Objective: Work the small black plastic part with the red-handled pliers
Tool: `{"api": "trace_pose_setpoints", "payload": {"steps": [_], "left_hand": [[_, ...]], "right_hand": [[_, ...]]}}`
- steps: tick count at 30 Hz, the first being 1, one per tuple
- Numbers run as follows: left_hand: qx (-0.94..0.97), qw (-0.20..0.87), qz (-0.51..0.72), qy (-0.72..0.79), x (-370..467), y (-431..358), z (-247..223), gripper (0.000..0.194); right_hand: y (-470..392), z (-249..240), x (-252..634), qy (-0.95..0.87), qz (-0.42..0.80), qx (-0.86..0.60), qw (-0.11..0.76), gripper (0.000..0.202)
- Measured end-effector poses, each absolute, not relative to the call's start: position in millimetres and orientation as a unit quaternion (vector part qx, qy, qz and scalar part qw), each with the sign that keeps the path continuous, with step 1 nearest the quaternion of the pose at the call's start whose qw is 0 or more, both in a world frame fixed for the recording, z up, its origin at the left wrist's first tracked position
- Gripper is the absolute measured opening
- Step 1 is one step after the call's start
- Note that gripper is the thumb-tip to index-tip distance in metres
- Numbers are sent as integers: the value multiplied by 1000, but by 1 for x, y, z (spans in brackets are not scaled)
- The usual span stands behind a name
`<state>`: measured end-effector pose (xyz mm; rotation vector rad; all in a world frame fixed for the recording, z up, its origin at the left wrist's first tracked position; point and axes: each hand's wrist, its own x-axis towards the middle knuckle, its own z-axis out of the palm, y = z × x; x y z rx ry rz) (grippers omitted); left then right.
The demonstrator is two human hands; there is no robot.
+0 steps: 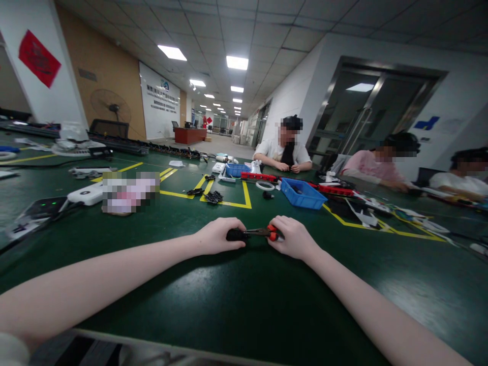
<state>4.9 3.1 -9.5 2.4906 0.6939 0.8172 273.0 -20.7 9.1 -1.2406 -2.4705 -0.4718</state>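
Hands: left hand (221,235) with fingers curled, pinching a black part between thumb and fingers; right hand (292,236) wrapped about the grips of the pliers.
Black part (236,234): in the left hand, over the middle of the desk; outline largely covered by fingers; contact with the desk cannot be told.
Pliers (259,232): orange-red grips, narrow metal nose; set between the hands, nose pointing left, tips at the part's right end; whether they bite on it cannot be told.
Handling, part: judged light, fairly stiff, possibly brittle under a hard squeeze; best held by the body, clear of the nose.
Handling, pliers: judged rigid, heavier than the part, slick along the metal, surer at the coated grips; best held well back from the pivot.
Desk (190,305): dark green, glossy.
Black pieces (213,197): small heap within a yellow tape outline (247,195), ahead of the left hand.
White ring (265,186): flat, beyond the pliers, near the bin.
Blue bin (305,198): ahead of the right hand, dark contents inside.
Red strip (259,177): long, behind ring and bin.
White power strip (87,194): left, beside a pixelated phone-like item (131,193).
Co-worker (284,152): white shirt, across the desk, hands near each other.
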Motion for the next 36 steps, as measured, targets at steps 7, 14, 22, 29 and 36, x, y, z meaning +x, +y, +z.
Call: {"api": "trace_pose_setpoints", "payload": {"steps": [7,14,22,29,36], "left_hand": [[898,220,296,238,4,4,-9,26],[901,220,296,228,4,5,-10,26],[901,206,297,238,4,6,-11,28],[905,200,286,242,4,4,-8,24],[909,195,274,246,4,4,-9,25]], "right_hand": [[-22,10,273,-869,-170,-438,156,15],[-21,9,274,-870,-164,-440,150,15],[-21,8,273,-868,-153,-441,169,14],[-22,10,272,-869,-151,-443,160,14],[-23,11,272,-871,-152,-442,154,14]]}}
